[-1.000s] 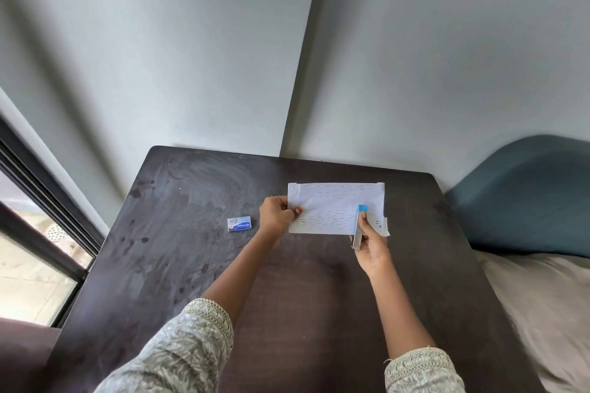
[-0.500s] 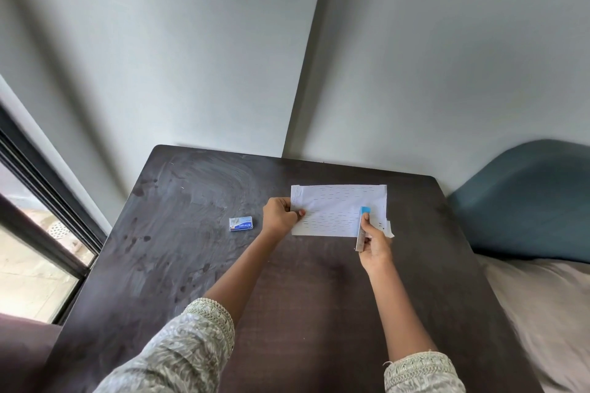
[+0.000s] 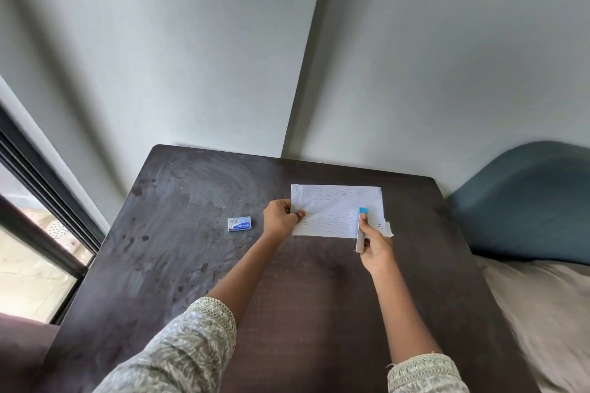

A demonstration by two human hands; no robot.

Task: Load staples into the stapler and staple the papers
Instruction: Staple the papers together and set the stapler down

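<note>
A window (image 3: 35,233) with a dark frame shows at the far left, beside one dark table (image 3: 178,258). On the table lies one small blue and white box (image 3: 240,223), alone, just left of the left hand (image 3: 280,218). That hand pinches the left edge of the papers (image 3: 332,206), thumb on top; the stack is white with dashed lines, and how many sheets it has cannot be told. Near the papers' right side the right hand (image 3: 376,247) is closed around one slim stapler (image 3: 361,230), which has a blue tip and points away from the person, over the papers. Two patterned sleeves show at the bottom. One blue cushion (image 3: 523,201) lies at the far right
</note>
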